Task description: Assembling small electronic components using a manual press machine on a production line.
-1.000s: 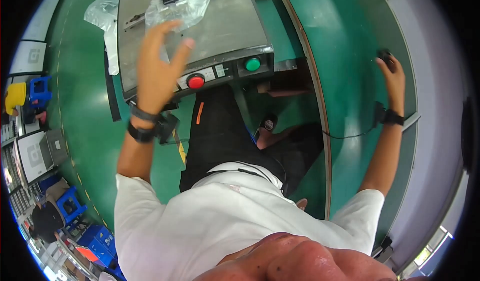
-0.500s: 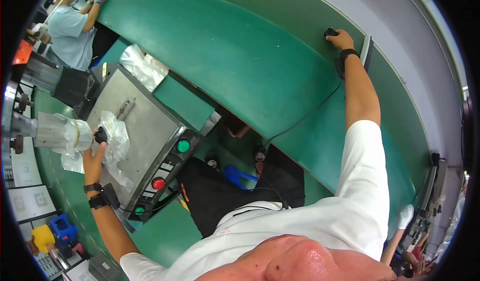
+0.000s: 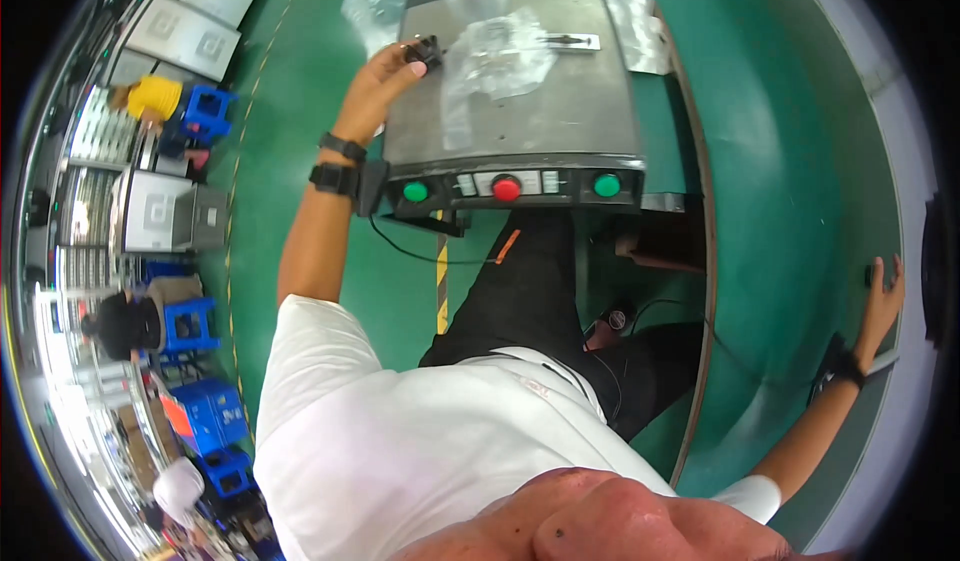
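My left hand (image 3: 385,79) is raised at the left edge of a grey metal machine top (image 3: 560,121) and holds a small black part (image 3: 427,53) between its fingertips. Crumpled clear plastic bags (image 3: 495,56) lie on the machine top just right of that hand. My right hand (image 3: 882,296) reaches far out to the right and rests on the green conveyor belt (image 3: 790,161), fingers on a small dark object (image 3: 869,275). Both wrists wear black bands.
The machine's front panel carries a green button (image 3: 415,192), a red button (image 3: 506,189) and another green button (image 3: 606,185). Blue stools (image 3: 207,111) and grey boxes (image 3: 165,211) stand on the green floor at left, where other people sit.
The view has swung, so the machine now sits top centre. My left hand has lifted the small black part at the machine's left edge. My right hand still rests on the belt.
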A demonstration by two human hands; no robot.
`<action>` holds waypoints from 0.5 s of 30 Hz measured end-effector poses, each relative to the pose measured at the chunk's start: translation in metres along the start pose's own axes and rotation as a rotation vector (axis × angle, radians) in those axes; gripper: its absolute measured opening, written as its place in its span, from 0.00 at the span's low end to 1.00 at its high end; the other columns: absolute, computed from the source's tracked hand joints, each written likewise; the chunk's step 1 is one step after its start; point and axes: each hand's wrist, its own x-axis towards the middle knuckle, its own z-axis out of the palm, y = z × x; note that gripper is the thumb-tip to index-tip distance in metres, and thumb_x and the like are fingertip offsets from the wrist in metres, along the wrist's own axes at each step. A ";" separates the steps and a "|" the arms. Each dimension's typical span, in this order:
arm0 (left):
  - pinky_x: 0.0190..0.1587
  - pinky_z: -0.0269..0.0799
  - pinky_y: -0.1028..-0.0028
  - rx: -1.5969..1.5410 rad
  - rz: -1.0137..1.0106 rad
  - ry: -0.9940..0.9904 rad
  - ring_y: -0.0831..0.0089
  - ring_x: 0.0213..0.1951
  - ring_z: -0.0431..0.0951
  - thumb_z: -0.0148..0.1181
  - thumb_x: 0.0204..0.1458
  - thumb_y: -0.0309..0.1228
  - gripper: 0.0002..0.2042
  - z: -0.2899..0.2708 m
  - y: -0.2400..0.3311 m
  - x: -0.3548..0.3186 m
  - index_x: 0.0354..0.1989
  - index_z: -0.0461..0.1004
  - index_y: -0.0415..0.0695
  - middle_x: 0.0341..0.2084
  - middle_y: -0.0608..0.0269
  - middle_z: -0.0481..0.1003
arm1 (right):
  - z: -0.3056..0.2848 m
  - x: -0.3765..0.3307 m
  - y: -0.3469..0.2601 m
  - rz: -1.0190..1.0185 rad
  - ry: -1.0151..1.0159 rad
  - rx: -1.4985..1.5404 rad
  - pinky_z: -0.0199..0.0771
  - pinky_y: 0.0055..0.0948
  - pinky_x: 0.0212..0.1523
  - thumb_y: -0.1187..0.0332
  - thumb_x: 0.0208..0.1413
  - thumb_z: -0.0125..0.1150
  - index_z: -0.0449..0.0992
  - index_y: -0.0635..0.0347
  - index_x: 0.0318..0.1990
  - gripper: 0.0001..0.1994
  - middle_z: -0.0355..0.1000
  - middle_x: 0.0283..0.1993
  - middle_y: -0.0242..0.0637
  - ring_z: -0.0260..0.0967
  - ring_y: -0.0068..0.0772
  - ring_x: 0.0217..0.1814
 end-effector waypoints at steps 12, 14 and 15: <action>0.60 0.65 0.62 -1.706 -0.072 -0.654 0.62 0.54 0.72 0.50 0.54 0.57 0.38 0.130 0.090 -0.173 0.61 0.61 0.33 0.50 0.49 0.71 | 0.022 -0.243 -0.455 -0.460 -0.499 1.052 0.73 0.23 0.41 0.79 0.50 0.67 0.73 0.65 0.47 0.16 0.71 0.43 0.37 0.71 0.24 0.40; 0.57 0.66 0.62 -1.575 -0.135 -0.628 0.62 0.53 0.72 0.49 0.52 0.58 0.39 0.132 0.097 -0.183 0.61 0.60 0.34 0.50 0.50 0.70 | 0.022 -0.257 -0.459 -0.466 -0.444 1.060 0.73 0.23 0.40 0.79 0.49 0.67 0.73 0.65 0.47 0.16 0.71 0.43 0.37 0.71 0.25 0.39; 0.55 0.67 0.63 -1.433 -0.187 -0.598 0.62 0.52 0.72 0.49 0.51 0.60 0.39 0.132 0.101 -0.186 0.61 0.60 0.36 0.50 0.51 0.70 | 0.020 -0.262 -0.459 -0.499 -0.365 1.026 0.73 0.23 0.40 0.79 0.48 0.68 0.73 0.65 0.47 0.17 0.71 0.43 0.37 0.71 0.25 0.38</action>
